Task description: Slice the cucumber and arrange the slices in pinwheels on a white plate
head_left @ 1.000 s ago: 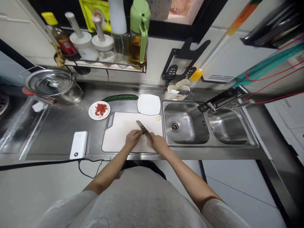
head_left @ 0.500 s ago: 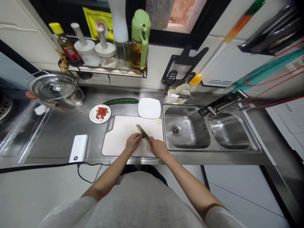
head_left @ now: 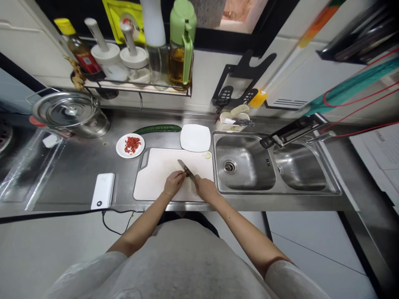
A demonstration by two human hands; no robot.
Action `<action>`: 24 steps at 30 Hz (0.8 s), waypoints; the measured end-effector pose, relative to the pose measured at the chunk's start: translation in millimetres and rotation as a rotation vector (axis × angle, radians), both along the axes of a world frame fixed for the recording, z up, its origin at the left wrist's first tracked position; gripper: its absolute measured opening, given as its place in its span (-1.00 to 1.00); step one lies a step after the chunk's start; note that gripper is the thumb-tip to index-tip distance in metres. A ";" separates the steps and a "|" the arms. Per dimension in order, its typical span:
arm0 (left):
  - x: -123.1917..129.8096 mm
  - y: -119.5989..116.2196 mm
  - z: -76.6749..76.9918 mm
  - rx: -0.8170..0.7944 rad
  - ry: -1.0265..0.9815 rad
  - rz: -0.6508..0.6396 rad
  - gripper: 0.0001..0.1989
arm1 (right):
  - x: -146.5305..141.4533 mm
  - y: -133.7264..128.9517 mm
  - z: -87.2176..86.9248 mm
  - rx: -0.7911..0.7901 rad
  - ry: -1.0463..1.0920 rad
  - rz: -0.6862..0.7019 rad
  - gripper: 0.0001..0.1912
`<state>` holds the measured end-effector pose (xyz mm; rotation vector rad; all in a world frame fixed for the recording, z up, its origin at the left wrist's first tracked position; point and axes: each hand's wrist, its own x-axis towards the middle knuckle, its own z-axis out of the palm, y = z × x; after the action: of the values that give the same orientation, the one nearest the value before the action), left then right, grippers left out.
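My right hand [head_left: 206,190] is closed round the handle of a kitchen knife [head_left: 184,167], its blade slanting up and to the left above the white cutting board [head_left: 152,178]. My left hand [head_left: 174,182] is pinched closed against the blade's near side; whatever its fingertips hold is too small and covered to make out. A pale, light-green slice [head_left: 208,155] lies at the board's far right corner. Behind the board are a white square plate [head_left: 195,138], a long green cucumber [head_left: 158,128], and a round plate [head_left: 121,152] bearing small red pieces [head_left: 132,145].
A double steel sink [head_left: 246,166] adjoins the board on the right. To the left lie a white power bank [head_left: 103,191] with a cable and a lidded steel pot [head_left: 93,126]. A wall rack [head_left: 124,86] carries bottles and seasoning jars above the counter.
The whole view has shifted slightly, so the counter sits a little higher in the picture. Both hands and the knife keep nearly the same place over the board.
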<state>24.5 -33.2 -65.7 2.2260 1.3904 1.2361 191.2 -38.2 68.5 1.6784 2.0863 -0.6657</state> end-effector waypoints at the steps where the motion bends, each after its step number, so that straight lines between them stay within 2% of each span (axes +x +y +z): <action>1: 0.0 0.0 0.0 -0.002 0.003 -0.003 -0.83 | -0.1 0.5 -0.6 -0.002 0.005 0.001 -0.70; 13: -0.3 -0.3 -6.7 -0.028 -0.003 0.002 -0.81 | -1.6 2.1 -1.1 -0.031 -0.013 0.007 -0.70; 24: 0.4 -0.1 -4.8 -0.075 -0.025 -0.005 -0.80 | 2.0 -3.0 -1.8 -0.048 -0.017 0.024 -0.70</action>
<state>24.9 -33.2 -70.5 2.1558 1.3976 1.1859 193.2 -41.2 66.7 1.6249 2.0589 -0.6858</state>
